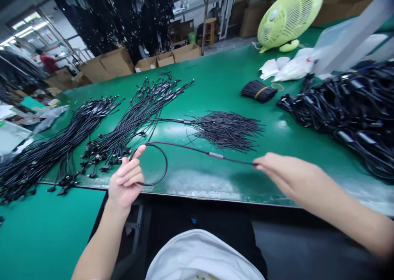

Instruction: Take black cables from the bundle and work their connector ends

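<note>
A thin black cable (pixel 184 146) with a grey sleeve partway along runs between my two hands above the table's front edge. My left hand (pixel 128 177) is closed on it, and a loop of the cable hangs to the right of the fingers. Farther right, my right hand (pixel 285 171) pinches the cable's other end between thumb and fingertips, drawing it nearly straight. Just beyond the cable lies a loose spread of short black ties (pixel 230 128). Behind my left hand, a pile of black cables (pixel 132 120) with small connectors rests on the table.
Another cable bundle (pixel 70 132) lies at the left of the green table (pixel 212 87). Coiled cables (pixel 353 108) are heaped at the right, near a banded bundle of ties (pixel 258 91). A green fan (pixel 291 17) and white plastic bags (pixel 292 67) stand at the back right.
</note>
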The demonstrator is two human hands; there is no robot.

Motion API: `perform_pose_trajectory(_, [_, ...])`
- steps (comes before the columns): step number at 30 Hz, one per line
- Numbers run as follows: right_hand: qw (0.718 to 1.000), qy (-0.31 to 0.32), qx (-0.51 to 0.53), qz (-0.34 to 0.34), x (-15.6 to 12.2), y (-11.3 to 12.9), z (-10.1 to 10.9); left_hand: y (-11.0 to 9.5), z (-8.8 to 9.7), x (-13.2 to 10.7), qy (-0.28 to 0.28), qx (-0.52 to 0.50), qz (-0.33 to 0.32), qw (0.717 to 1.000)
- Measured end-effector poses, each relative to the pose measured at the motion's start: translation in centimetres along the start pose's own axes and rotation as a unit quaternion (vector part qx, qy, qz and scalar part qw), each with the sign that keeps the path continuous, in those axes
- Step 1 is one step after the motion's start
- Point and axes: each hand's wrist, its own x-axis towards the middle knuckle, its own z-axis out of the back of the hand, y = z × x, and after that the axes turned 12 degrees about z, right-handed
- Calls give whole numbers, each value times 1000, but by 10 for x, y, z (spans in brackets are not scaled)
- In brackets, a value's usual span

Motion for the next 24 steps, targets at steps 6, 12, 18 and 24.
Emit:
perform_pose_trajectory(6, [948, 153, 212, 180, 24, 77, 5, 43, 0, 11, -3, 364, -14, 931])
perform_pose_trajectory(12, [930, 51, 353, 84, 66, 80, 11, 83, -1, 3, 143, 628, 72, 762])
perform_pose_trajectory(18, [860, -142, 472, -131, 72, 76, -47, 93, 2, 16, 86, 323, 68, 940])
perform_pose_trajectory(24, [651, -207, 656, -319, 77, 104, -80, 123, 21, 28, -56, 242, 126, 960])
